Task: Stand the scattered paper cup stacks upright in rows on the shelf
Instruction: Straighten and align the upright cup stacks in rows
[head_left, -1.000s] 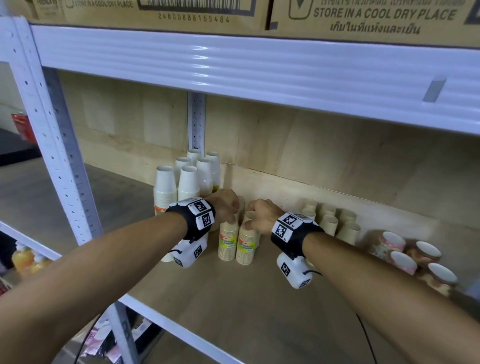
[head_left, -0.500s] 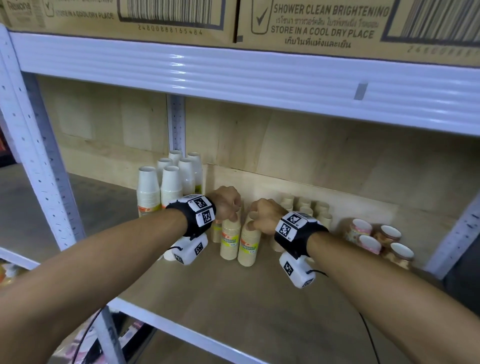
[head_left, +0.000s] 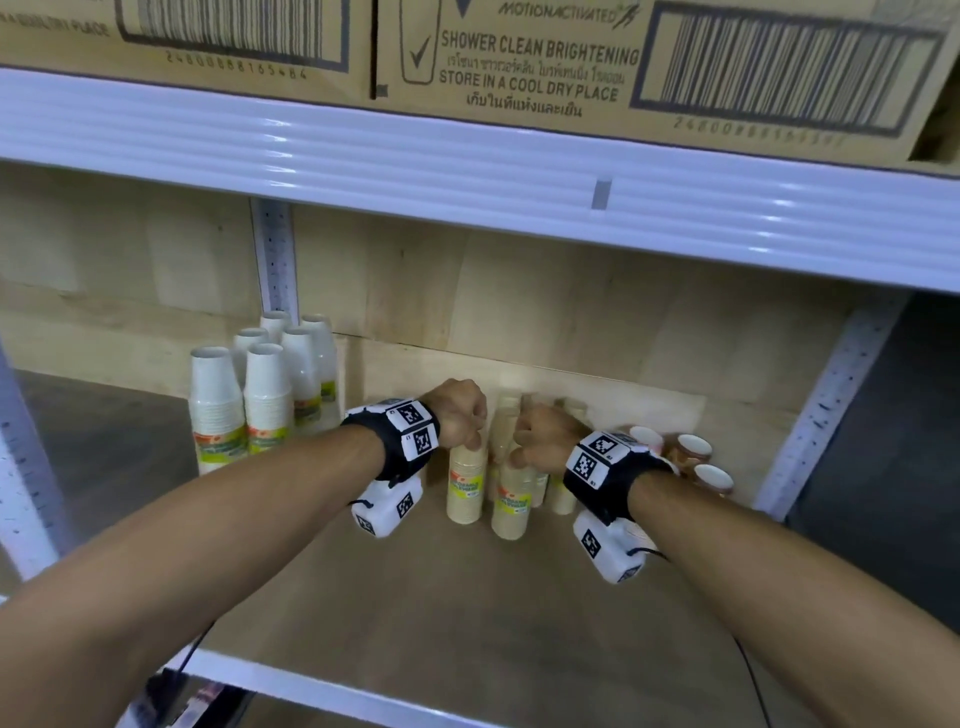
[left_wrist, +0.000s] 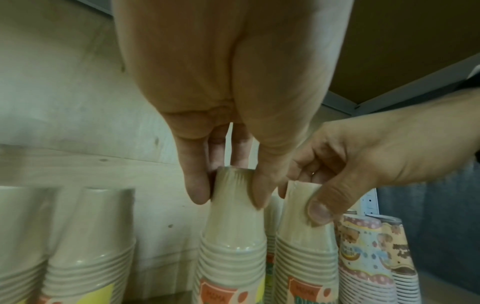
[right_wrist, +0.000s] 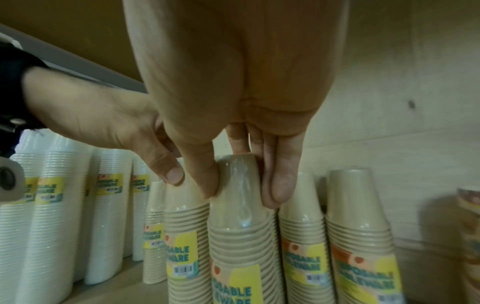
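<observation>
Two tan paper cup stacks stand upright, rims down, side by side on the wooden shelf (head_left: 467, 613), each wrapped in clear film with a yellow-orange label. The left tan stack (head_left: 466, 480) sits under the left hand (head_left: 457, 413), pinched at its top; the right tan stack (head_left: 511, 501) is pinched likewise under the right hand (head_left: 545, 439)

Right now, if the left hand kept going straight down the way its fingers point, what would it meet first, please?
The left hand already pinches the top of a tan cup stack; going down presses that stack against the shelf.
</observation>
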